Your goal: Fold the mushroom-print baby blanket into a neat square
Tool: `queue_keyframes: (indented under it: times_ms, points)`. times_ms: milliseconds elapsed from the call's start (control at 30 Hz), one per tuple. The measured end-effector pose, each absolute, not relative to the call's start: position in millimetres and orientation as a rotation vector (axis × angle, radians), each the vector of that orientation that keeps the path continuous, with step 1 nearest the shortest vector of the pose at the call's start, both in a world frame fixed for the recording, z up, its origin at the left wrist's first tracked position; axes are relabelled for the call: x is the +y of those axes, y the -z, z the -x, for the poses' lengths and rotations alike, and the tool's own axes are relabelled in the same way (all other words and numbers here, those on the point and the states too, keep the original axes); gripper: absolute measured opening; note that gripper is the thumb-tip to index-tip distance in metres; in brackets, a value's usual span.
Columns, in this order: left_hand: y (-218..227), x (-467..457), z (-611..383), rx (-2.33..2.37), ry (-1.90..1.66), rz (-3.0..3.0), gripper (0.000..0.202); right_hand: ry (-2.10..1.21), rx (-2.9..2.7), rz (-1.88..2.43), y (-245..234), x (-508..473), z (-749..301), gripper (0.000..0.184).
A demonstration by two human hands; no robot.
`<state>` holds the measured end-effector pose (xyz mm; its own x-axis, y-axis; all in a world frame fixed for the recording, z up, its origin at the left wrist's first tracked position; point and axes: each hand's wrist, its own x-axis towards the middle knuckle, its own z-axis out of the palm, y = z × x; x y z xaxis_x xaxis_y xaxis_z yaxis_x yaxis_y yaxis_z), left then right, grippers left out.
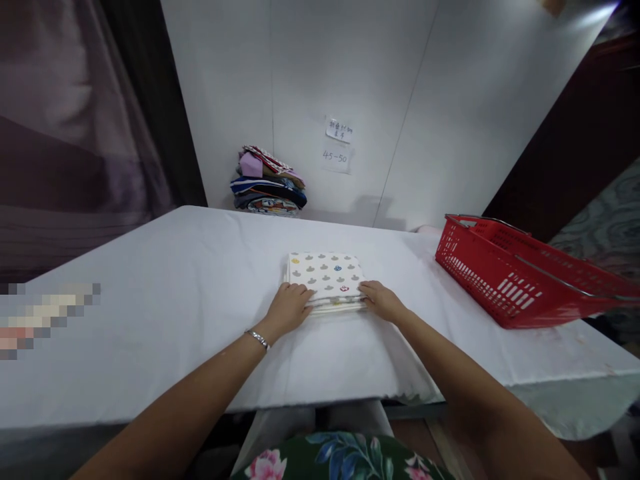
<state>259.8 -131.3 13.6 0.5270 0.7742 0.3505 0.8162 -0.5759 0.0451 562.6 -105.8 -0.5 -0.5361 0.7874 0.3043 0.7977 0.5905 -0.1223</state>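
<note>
A white cloth (325,273) with small grey, yellow, blue and red prints lies folded into a thick rectangle in the middle of the table. My left hand (291,307), with a silver bracelet at the wrist, grips its near left corner, fingers on top. At the near right corner my right hand (383,300) has its fingers closed over the edge. Both thumbs lie at the near side, where several folded layers show. What kind of textile it is, I cannot tell.
The table (220,267) has a white cover. A red plastic basket (515,287) with metal handles stands on the right. Folded fabrics (270,187) are stacked at the back against the white wall, left of two paper notes (337,143). A blurred-out patch covers the far left edge.
</note>
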Motion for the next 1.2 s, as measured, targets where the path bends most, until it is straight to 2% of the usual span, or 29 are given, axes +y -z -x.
queue_keyframes:
  times_ms: [133, 300, 533, 800, 1000, 1200]
  points:
    - [-19, -129, -269, -1.405, 0.414, 2.615, 0.02, 0.117, -2.535, 1.331, -9, -106, -560, 0.033]
    - [-22, -133, -273, -1.385, 0.482, 2.53, 0.026, 0.175, -2.343, 1.415, -11, -113, -567, 0.033]
    - [1, -142, -272, -1.321, 0.445, 2.525, 0.026, 0.108, -2.386, 1.507, 4, -130, -570, 0.031]
    - [-12, -131, -262, -1.317, 0.601, 2.481, 0.035, 0.176, -2.236, 1.579, -10, -120, -560, 0.032]
    - [10, -139, -260, -1.295, 0.577, 2.609, 0.04, 0.027, -2.356, 1.546, 9, -127, -560, 0.032]
    - [11, -141, -258, -1.302, 0.603, 2.599, 0.042, 0.045, -2.354, 1.583, 14, -130, -562, 0.034]
